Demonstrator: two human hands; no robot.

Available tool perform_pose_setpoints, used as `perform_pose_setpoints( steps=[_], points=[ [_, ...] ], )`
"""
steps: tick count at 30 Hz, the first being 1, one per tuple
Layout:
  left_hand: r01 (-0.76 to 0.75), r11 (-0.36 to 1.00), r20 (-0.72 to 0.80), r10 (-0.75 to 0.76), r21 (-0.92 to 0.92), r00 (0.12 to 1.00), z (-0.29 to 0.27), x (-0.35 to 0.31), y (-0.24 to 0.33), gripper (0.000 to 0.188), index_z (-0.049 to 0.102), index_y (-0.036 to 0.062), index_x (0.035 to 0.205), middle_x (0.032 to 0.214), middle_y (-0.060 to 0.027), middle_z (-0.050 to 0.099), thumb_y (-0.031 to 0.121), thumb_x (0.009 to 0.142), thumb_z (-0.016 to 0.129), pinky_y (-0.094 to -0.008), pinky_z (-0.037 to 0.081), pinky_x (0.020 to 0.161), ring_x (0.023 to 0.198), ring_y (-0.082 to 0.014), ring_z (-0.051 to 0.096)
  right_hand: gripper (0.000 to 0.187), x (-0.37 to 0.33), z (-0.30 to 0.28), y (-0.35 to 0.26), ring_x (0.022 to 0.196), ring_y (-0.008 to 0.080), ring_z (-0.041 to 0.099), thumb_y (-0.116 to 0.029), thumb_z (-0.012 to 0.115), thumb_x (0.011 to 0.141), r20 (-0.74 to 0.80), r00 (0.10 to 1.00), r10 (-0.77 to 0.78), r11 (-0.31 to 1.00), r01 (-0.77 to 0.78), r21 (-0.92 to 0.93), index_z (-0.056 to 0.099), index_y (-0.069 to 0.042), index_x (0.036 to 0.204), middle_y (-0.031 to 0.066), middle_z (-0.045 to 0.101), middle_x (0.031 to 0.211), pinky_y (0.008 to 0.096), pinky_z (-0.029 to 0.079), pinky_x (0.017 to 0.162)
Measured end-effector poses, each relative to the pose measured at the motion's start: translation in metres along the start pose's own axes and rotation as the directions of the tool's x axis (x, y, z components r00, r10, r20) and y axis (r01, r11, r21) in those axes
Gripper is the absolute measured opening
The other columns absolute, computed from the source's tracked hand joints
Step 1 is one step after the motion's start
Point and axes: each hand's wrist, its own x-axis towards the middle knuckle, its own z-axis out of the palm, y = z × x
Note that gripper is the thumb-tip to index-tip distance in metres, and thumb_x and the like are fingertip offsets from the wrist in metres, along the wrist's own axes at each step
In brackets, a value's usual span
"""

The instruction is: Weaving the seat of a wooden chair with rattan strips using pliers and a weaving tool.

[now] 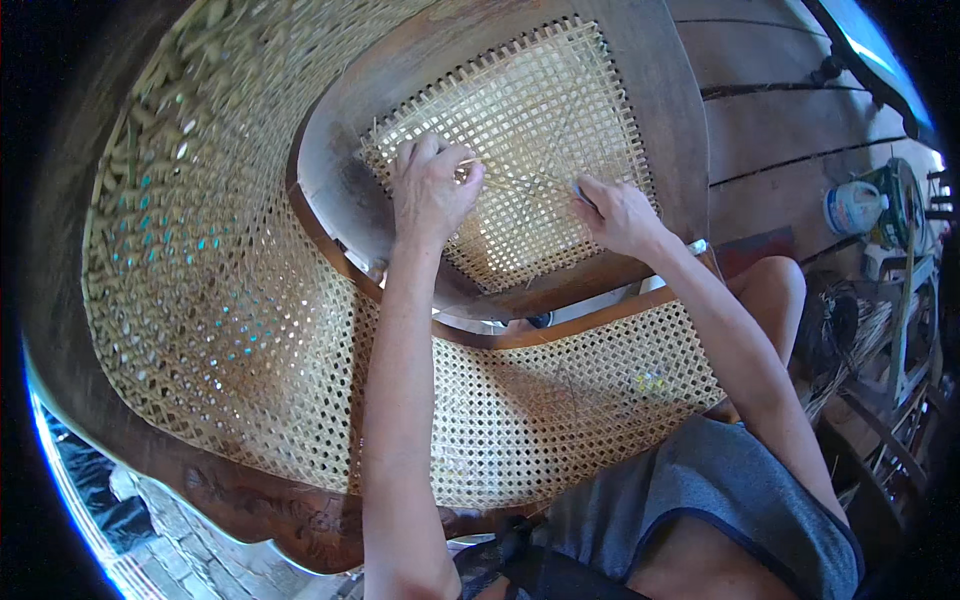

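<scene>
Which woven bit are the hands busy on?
The small four-sided panel inside the broad wooden frame: left hand and right hand are there. The bigger curved weaving lies outside that frame, to its left and below.

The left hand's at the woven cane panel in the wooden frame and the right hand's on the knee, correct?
Not quite: the right hand isn't on the knee; the head view shows it at the woven cane panel too. The left hand is at that panel, in its wooden frame.
</scene>
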Motion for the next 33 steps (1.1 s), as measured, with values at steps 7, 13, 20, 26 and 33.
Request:
perform_pose_setpoints(
  steps=[7,13,20,26,33],
  points=[
    [-0.003,1.000,-0.139,0.003,0.000,0.990,0.022,-0.010,-0.001,0.014,0.070,0.0209,0.086,0.099,0.0053,0.064,0.019,0.073,0.074,-0.0407,0.042,0.088,0.100,-0.0211,0.055,0.022,-0.043,-0.002,0.044,0.079,0.0434,0.063,-0.027,0.055,0.096,-0.045,0.999,0.028,1.000,-0.029,-0.005,0.049,-0.006,0.097,0.0213,0.064,0.080,0.0531,0.048,0.066],
    [-0.047,0.996,-0.140,0.058,0.078,0.988,0.019,-0.009,0.006,0.013,0.067,0.0196,0.085,0.098,0.0037,0.064,0.017,0.073,0.072,-0.0406,0.042,0.086,0.099,-0.0215,0.054,0.022,-0.071,-0.006,0.070,0.079,0.0454,0.062,-0.027,0.055,0.096,-0.076,0.994,0.081,0.996,-0.084,-0.038,0.050,-0.006,0.101,0.0231,0.065,0.079,0.0536,0.048,0.067],
    [-0.010,1.000,-0.043,0.009,-0.011,0.999,0.015,-0.002,0.007,0.014,0.066,0.0143,0.092,0.104,-0.0061,0.066,0.016,0.079,0.068,-0.0372,0.046,0.095,0.105,-0.0263,0.058,0.015,-0.089,-0.027,0.067,0.080,0.0433,0.063,-0.018,0.056,0.095,-0.092,0.977,0.194,0.980,-0.190,0.058,0.053,-0.003,0.097,0.0234,0.065,0.081,0.0477,0.049,0.069],
    [0.039,0.982,0.379,0.034,-0.184,0.925,0.007,0.004,0.100,0.021,0.071,0.0144,0.107,0.108,-0.0087,0.069,0.023,0.090,0.061,-0.0375,0.044,0.102,0.110,-0.0265,0.060,0.010,-0.119,-0.087,0.023,0.071,0.0217,0.061,-0.010,0.056,0.096,0.015,0.997,0.081,0.946,-0.081,0.314,0.054,-0.001,0.092,0.0094,0.062,0.075,0.0336,0.048,0.069],
    [-0.128,0.731,0.190,0.336,-0.671,0.922,-0.001,-0.017,0.153,0.023,0.074,0.0163,0.095,0.087,-0.0052,0.072,0.035,0.093,0.061,-0.0349,0.054,0.082,0.085,-0.0196,0.068,0.016,-0.118,-0.140,-0.048,0.071,0.0108,0.057,-0.015,0.049,0.102,0.198,0.972,0.129,0.709,-0.230,0.667,0.059,-0.003,0.098,0.0040,0.063,0.082,0.0278,0.049,0.068]
  ],
)
